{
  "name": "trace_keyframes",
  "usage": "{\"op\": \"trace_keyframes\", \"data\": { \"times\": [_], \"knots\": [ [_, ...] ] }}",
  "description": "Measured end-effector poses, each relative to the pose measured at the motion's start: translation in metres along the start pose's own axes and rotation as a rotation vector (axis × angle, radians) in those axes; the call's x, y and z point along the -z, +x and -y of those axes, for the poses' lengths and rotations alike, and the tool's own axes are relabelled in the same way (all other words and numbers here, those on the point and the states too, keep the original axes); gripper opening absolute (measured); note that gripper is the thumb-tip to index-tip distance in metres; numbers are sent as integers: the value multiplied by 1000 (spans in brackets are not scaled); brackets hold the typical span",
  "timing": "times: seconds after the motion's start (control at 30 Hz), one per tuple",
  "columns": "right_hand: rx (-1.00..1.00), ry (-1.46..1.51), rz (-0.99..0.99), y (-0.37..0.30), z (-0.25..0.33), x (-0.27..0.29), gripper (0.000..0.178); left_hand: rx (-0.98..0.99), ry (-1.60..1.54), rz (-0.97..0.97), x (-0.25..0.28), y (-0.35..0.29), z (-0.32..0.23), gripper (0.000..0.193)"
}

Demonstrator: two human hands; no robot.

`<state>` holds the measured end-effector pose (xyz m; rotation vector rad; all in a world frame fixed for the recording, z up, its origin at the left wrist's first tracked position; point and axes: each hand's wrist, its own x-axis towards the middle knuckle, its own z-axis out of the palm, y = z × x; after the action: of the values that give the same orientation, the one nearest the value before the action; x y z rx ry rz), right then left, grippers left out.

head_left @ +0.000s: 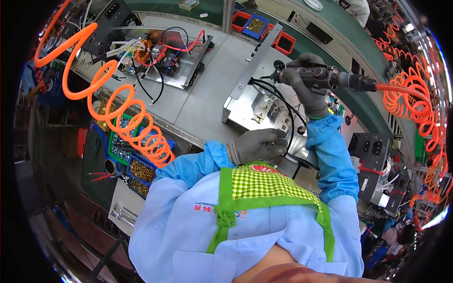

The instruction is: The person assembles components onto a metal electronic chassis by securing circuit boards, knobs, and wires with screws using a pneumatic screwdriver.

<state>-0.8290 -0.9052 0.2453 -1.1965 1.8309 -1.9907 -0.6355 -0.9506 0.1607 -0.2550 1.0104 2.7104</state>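
Note:
My right hand, in a grey glove, is closed around a black air screwdriver that lies nearly level. An orange hose leads off its right end. The tool's tip points left, over the far part of an open sheet-metal chassis. Black cables loop across the chassis below the tool. My left hand, gloved too, is curled at the chassis's near edge, close to my apron. Something small shows between its fingers, but I cannot make out what it is.
An opened unit with a copper coil and loose wires sits left on the grey bench. A coiled orange hose hangs at left, over bins of screws. Blue bin and red bin stand beyond. A black unit lies at right.

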Motion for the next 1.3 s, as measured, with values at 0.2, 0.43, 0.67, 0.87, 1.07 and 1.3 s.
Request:
{"op": "trace_keyframes", "data": {
  "times": [0.2,0.43,0.67,0.87,1.07,1.3],
  "knots": [
    [-35,73,-35,9,-9,-5,40,240,-180,-17,8,-9,-22,44],
    [-61,-115,49,43,1,-21,31,178,-196,84,-4,11,-25,45],
    [-172,-251,118,48,4,-28,28,111,-193,66,5,5,-26,46],
    [5,-86,-33,40,6,-19,36,75,161,39,9,16,-29,35],
    [174,-224,34,-16,100,15,43,34,-125,-170,-8,27,-42,30],
    [265,-78,-103,-104,101,57,56,-35,-422,-183,-25,46,-39,26]
  ]
}}
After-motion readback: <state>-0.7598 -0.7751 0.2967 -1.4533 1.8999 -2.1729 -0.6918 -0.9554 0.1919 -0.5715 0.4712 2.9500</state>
